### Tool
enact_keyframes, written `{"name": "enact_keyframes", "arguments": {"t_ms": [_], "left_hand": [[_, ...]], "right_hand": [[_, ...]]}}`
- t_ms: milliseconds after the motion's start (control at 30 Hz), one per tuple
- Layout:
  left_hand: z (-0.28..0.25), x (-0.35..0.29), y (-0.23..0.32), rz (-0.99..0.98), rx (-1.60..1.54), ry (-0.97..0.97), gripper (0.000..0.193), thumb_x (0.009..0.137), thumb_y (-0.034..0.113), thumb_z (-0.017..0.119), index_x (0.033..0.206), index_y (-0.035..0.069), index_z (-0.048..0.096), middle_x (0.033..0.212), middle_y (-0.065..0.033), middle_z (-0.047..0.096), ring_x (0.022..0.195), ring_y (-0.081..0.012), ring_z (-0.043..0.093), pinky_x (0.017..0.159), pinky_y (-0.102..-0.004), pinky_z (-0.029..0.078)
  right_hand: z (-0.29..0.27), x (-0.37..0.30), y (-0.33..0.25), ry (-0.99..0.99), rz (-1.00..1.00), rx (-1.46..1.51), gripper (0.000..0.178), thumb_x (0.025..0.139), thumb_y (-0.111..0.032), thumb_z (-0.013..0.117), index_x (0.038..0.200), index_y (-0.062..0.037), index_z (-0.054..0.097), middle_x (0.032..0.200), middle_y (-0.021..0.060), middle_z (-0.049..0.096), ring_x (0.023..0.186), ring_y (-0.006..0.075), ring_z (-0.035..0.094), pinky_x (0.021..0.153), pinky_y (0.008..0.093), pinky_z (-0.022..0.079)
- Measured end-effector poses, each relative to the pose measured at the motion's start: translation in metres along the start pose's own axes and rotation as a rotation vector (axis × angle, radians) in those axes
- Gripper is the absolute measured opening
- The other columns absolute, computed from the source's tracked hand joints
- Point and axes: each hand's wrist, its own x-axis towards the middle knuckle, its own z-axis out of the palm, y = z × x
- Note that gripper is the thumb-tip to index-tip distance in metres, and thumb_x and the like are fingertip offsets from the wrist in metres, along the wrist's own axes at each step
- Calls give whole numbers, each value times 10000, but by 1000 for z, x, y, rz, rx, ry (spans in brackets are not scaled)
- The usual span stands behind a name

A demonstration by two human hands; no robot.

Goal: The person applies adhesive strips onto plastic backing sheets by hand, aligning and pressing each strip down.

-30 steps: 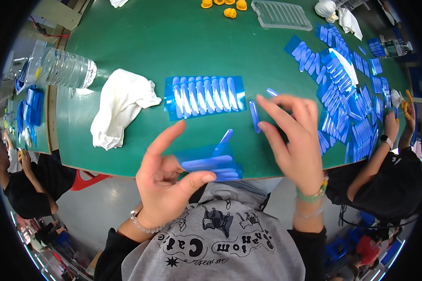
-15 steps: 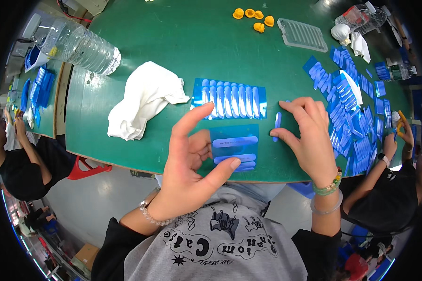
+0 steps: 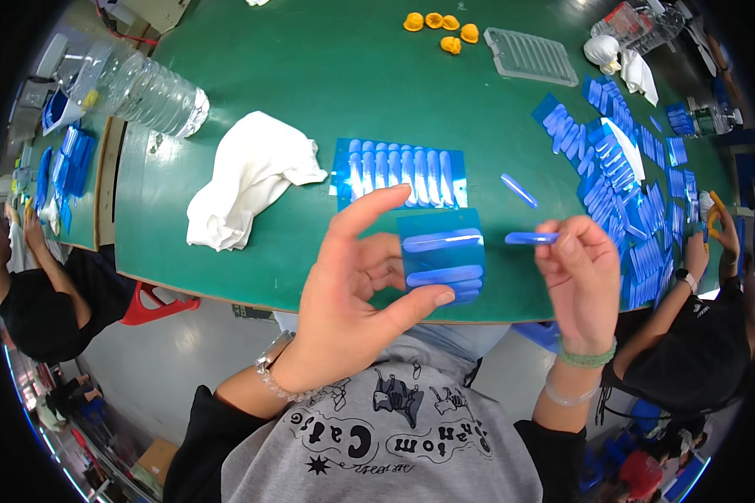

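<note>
My left hand [image 3: 352,277] grips a bent blue film sheet [image 3: 442,256] by its lower edge and left side. Several light-blue strips with rounded ends lie across that sheet. Between the thumb and fingers of my right hand [image 3: 580,272] is a slim blue strip [image 3: 528,239], held level, its free end pointing at the film sheet but apart from it. Beyond it, a second blue strip [image 3: 520,191] lies slanted on the table. Behind my left hand rests a blue sheet [image 3: 403,172] carrying a row of upright light-blue strips; my fingertip overlaps its near edge in view.
On the green table [image 3: 344,67] are a white cloth [image 3: 247,184], a large clear bottle [image 3: 134,88], small yellow caps [image 3: 450,45] and a ribbed clear tray [image 3: 531,57]. Blue strip sheets [image 3: 617,176] pile up at right. Co-workers sit on both sides; one hand [image 3: 724,226] shows at right.
My right hand has lifted one strip off the table and turned palm-up, holding it level. Another strip now shows on the table. My left hand and its film sheet have shifted slightly right.
</note>
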Motion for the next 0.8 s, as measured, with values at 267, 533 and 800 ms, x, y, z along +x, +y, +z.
{"name": "enact_keyframes", "arguments": {"t_ms": [267,533,800], "left_hand": [[12,3,-2,32,132,-60,799,747,-117,682,1371,34,207,1051,-184,622,994,-241,625,857,-355,522],[18,5,-1,71,173,-70,797,748,-117,681,1373,25,206,1033,-175,630,978,-234,632,828,-337,530],[20,7,-2,98,181,-63,780,747,-115,683,1365,26,229,1018,-161,632,953,-215,634,814,-323,527]], "right_hand": [[32,-23,25,11,59,151,85,836,-36,660,877,10,602,978,121,661,880,131,619,830,266,474],[39,-22,24,52,3,149,63,836,-2,650,851,15,591,922,112,663,760,95,605,697,225,476],[43,-21,27,78,-70,150,66,828,22,647,830,14,582,925,135,660,793,112,606,753,244,474]]}}
